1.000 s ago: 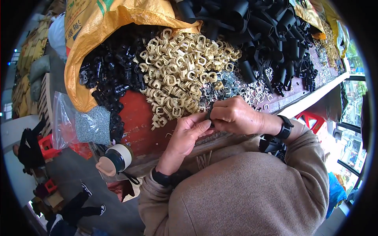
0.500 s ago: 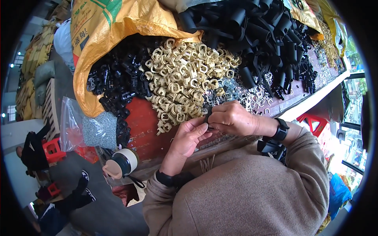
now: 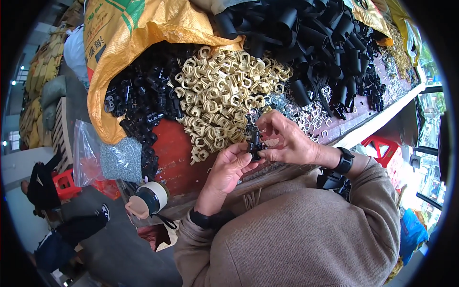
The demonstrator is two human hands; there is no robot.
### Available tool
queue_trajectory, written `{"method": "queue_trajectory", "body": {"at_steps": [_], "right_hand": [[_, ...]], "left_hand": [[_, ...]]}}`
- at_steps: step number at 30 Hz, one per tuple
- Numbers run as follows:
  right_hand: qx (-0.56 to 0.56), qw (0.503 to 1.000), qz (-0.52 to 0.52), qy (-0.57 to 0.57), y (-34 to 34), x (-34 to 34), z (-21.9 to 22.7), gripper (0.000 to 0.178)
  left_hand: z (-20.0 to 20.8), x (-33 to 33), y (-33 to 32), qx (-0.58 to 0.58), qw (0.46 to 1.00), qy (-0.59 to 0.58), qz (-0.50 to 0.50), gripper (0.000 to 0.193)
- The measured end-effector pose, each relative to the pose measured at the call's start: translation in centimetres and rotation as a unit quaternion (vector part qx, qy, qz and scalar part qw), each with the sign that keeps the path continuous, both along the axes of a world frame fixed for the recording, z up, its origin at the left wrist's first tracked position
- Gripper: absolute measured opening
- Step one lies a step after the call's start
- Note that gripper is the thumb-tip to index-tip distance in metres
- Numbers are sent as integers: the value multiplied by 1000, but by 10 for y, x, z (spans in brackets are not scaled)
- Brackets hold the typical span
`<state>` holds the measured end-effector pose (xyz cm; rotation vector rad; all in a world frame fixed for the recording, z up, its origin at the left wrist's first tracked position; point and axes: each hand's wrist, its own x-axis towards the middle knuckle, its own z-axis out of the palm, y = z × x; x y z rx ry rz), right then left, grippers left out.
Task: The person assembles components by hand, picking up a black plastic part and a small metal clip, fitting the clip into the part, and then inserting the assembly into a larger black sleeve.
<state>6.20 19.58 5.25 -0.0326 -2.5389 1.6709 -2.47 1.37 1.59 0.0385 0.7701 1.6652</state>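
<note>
My left hand (image 3: pixel 225 170) grips a small black plastic part (image 3: pixel 255 145) between thumb and fingers, holding it upright above the table's near edge. My right hand (image 3: pixel 290 142) is beside the part, with index finger and thumb spread apart around it. The thumb tip is close to the part's lower end; whether it touches I cannot tell. Just beyond both hands lies a heap of cream-coloured plastic buckle-like pieces (image 3: pixel 220 100). Small metal pieces (image 3: pixel 311 115) are scattered to the right of that heap.
Black plastic fittings (image 3: pixel 138 95) spill from a yellow woven sack (image 3: pixel 103 112) at the left. Black tubular pieces (image 3: pixel 306 43) pile up at the back right. A bag of small grey pieces (image 3: pixel 121 159) and a cup with a beige lid (image 3: pixel 148 198) stand along the table's left edge.
My right hand's fingers have spread from a pinch, showing more of the black plastic part. My left hand keeps its hold. At the far left, a person's legs have shifted.
</note>
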Motion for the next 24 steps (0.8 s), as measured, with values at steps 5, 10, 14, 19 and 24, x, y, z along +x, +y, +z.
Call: {"method": "queue_trajectory", "body": {"at_steps": [5,10,14,19,24], "right_hand": [[-17,997,40,-64,-1,-6,-1,55],[41,997,57,-40,-3,-9,-3,53],[44,999,29,-2,-3,-7,-8,49],[-6,999,32,12,2,-6,-11,38],[68,984,94,133,5,-1,-7,28]], "left_hand": [[4,2,1,-8,1000,-3,-20,25],[1,4,0,-49,998,12,-39,24],[3,3,1,-58,998,4,-28,23],[-2,4,-1,-51,998,-23,2,27],[-7,6,-4,-40,998,-12,50,23]]}}
